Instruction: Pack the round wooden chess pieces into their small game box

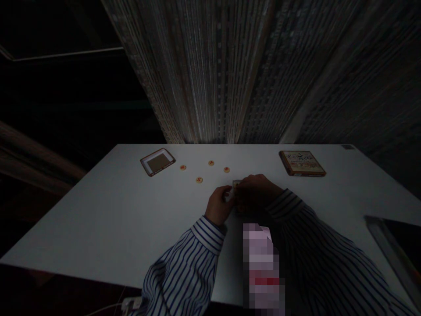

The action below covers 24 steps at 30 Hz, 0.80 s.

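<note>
The room is dark; a stripy curtain (pixel 213 70) hangs at twelve o'clock past the white counter (pixel 115 219). From the hands, an open box half (pixel 158 162) lies at ten, then four red-marked Chinese chess pieces (pixel 199 180) toward eleven. The left hand (pixel 219 205) has its fingers pinching a small pale thing (pixel 232 192), between both hands; the right hand (pixel 259 186) bends over it, too dark to tell its grip. A flat game box (pixel 303 163) sits at two.

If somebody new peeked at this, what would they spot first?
Probably the pinkish blocky blur at the bottom, brightest in this dark scene. Next, four round pieces with red marks, scattered on the white table beyond the left hand. That hand and the right hand, in striped sleeves, are close together near the middle.
</note>
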Tool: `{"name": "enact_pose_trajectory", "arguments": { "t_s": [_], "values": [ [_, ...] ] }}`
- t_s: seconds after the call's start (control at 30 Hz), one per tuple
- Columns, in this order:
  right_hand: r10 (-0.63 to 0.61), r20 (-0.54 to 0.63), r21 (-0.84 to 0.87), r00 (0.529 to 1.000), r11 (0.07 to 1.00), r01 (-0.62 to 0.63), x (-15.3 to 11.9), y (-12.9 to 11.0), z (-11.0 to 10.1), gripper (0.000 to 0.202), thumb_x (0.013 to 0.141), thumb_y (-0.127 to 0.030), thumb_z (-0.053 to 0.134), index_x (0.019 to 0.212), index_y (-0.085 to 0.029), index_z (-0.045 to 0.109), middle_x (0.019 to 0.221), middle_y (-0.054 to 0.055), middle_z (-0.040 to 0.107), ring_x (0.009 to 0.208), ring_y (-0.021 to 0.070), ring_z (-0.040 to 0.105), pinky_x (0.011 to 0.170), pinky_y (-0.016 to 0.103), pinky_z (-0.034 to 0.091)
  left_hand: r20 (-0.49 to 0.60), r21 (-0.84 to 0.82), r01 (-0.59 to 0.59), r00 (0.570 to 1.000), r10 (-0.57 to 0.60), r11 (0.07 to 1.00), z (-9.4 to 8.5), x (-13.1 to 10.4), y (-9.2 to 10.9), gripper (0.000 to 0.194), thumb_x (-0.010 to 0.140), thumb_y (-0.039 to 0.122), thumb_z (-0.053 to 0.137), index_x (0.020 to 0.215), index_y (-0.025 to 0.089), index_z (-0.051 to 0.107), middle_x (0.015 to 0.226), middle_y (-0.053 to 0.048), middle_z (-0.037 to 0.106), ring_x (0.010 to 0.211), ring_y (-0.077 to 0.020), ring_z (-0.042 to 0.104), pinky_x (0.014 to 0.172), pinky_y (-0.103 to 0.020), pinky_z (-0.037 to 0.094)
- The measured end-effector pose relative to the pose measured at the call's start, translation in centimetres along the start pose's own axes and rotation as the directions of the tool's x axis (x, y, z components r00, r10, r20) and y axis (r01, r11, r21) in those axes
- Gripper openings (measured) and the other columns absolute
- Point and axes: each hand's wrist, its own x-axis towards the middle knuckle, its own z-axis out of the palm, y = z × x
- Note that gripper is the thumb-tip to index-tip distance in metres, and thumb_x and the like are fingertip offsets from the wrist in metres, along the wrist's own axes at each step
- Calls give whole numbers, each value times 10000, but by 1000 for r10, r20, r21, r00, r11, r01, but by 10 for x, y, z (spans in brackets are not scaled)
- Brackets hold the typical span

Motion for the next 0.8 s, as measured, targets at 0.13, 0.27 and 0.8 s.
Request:
{"name": "enact_pose_trajectory", "arguments": {
  "t_s": [0.13, 0.27, 0.8],
  "values": [
    [23, -13, 22, 1000, 999, -23, -2, 1, -1, 244, 819, -293, 419, 879, -221, 644, 819, 74, 670, 731, 183, 613, 564, 258, 380, -12, -24, 6, 1000, -7, 1000, 0, 0, 1, 335, 663, 106, 625, 995, 131, 584, 958, -92, 633, 782, -146, 588, 680, -267, 476],
    [48, -56, 33, 997, 998, -46, -8, 8, -6, 236, 796, -320, 469, 951, -245, 631, 931, 64, 669, 814, 208, 611, 612, 279, 412, -24, -48, 20, 999, -21, 999, -1, 0, 1, 291, 691, 120, 604, 981, 137, 591, 929, -83, 640, 755, -137, 588, 661, -258, 475],
    [563, -251, 497, 788, 773, -394, -76, 26, 49, 326, 802, -214, 408, 1053, -140, 602, 966, 100, 668, 795, 178, 631, 719, 301, 497, 12, 102, 24, 1000, -25, 994, -6, -11, 11, 274, 759, 216, 526, 1002, 129, 620, 695, -31, 637, 589, -114, 552, 587, -238, 459]
  ]
}}
